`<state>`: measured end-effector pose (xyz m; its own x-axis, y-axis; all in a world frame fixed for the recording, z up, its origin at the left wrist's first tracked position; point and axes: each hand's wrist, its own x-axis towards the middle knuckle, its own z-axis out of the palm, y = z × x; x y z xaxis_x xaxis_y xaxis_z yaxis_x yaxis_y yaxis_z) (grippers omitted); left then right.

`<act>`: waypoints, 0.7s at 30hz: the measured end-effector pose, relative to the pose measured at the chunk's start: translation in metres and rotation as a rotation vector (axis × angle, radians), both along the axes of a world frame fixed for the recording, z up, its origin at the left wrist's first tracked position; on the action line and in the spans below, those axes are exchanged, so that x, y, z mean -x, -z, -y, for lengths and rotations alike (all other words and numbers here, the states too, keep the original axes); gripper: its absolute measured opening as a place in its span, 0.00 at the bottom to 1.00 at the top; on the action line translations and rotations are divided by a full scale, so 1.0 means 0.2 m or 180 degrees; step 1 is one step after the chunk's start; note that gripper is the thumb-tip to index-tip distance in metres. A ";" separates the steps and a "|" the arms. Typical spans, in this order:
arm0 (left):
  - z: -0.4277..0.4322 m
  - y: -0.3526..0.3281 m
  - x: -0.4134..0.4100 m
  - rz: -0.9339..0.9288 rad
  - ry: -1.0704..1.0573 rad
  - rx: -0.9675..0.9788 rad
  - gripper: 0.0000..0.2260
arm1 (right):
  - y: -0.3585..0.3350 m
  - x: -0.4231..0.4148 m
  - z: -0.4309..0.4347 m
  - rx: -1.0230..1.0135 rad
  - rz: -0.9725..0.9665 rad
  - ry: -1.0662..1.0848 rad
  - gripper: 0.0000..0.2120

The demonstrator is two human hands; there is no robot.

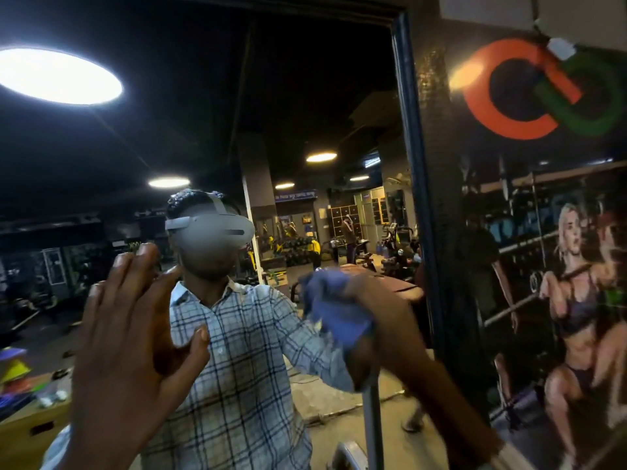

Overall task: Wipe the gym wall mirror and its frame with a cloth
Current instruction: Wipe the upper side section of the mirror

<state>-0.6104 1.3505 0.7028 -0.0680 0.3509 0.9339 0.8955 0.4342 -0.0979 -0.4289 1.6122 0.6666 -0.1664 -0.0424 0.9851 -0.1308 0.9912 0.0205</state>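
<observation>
step: large reflective wall mirror [237, 96] is being wiped | crumpled blue cloth [334, 310] is being gripped in right hand [383, 320] fingers, dark frame [411, 130] just beyond them | left hand [135, 334] fingers are being held straight, loosely together | next, by judgement: a sweep onto the frame

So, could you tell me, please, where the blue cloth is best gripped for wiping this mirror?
Probably at its bunched middle, coming from the side facing away from the mirror, so the palm presses it to the glass. The blue cloth is crumpled into a wad with loose edges sticking out, and the right hand holds it that way now.
</observation>
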 end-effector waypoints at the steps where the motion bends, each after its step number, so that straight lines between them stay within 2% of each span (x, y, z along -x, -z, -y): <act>1: -0.02 0.00 -0.01 0.0012 -0.0042 0.0016 0.37 | -0.10 -0.05 -0.09 0.0122 -0.0168 0.0106 0.14; 4: -0.09 0.00 -0.04 0.0010 -0.0067 0.0053 0.37 | -0.39 -0.17 -0.35 0.0956 -0.1031 0.0208 0.11; 6: -0.14 0.03 -0.06 -0.0025 -0.0014 0.0019 0.38 | -0.42 -0.15 -0.37 0.1357 -0.1176 0.0134 0.11; 8: -0.18 0.04 -0.07 -0.0039 -0.0010 -0.0016 0.37 | -0.31 -0.12 -0.28 0.1430 -0.1203 -0.0029 0.13; 10: -0.23 0.06 -0.09 -0.0091 0.0019 -0.0018 0.36 | -0.11 -0.11 -0.17 0.1100 -0.0864 -0.0187 0.14; 13: -0.28 0.09 -0.15 -0.0217 0.0053 0.0009 0.34 | 0.15 -0.12 -0.16 0.0385 0.0127 -0.0186 0.19; 15: -0.33 0.11 -0.20 -0.0232 0.0080 -0.0042 0.33 | 0.19 -0.17 -0.30 0.0313 0.0328 0.0020 0.13; 17: -0.37 0.12 -0.22 -0.0191 0.0086 -0.0017 0.33 | 0.16 -0.23 -0.40 0.0633 0.0058 0.0368 0.06; 18: -0.39 0.13 -0.24 -0.0176 0.0103 0.0006 0.33 | 0.14 -0.25 -0.39 0.0863 -0.0149 0.0292 0.01; 19: -0.40 0.15 -0.25 -0.0165 0.0137 0.0012 0.32 | 0.12 -0.24 -0.36 0.1080 -0.0499 0.0265 0.06; 21: -0.42 0.17 -0.27 -0.0135 0.0183 0.0004 0.32 | 0.16 -0.21 -0.23 0.1289 -0.0811 -0.0117 0.09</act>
